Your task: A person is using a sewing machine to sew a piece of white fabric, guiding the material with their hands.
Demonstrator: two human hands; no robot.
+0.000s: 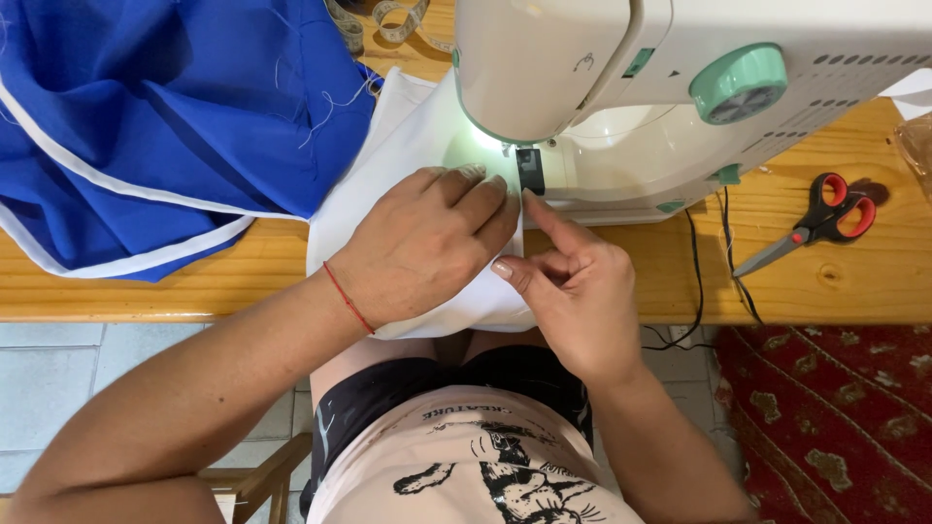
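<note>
Wooden tabletop (146, 291), pale and varnished, carries a white sewing machine (680, 97) with a mint-green dial (743, 82); grey floor tiles show below on one side and a red patterned rug (835, 427) on the other. A white fabric piece (388, 165) lies under the machine head and hangs over the table's near edge toward the seated person's lap. Its leading edge sits at the presser foot (530, 170), lit by the machine's lamp.

Left hand (417, 247): palm down, fingers together and laid flat on the cloth, their tips just beside the presser foot; a red thread band circles the wrist. It presses rather than grips. Right hand (573, 281): forefinger stretched out, its tip touching the fabric's edge just in front of the foot, the other fingers curled under with the thumb against the cloth edge, seemingly pinching the fold, though the contact is partly hidden.

Risk, as a judgement: both sets of fingertips are very near the needle zone, so a stitch begun with them there could catch a finger. Uneven pressure from the flat hand could also skew the seam.

Elsewhere: blue fabric with white trim (165, 126) heaped beyond the left hand, a measuring tape (388, 19) at the far edge, red-handled scissors (820, 228) well apart beyond the right hand, black cables (699, 281) trailing off the table.
</note>
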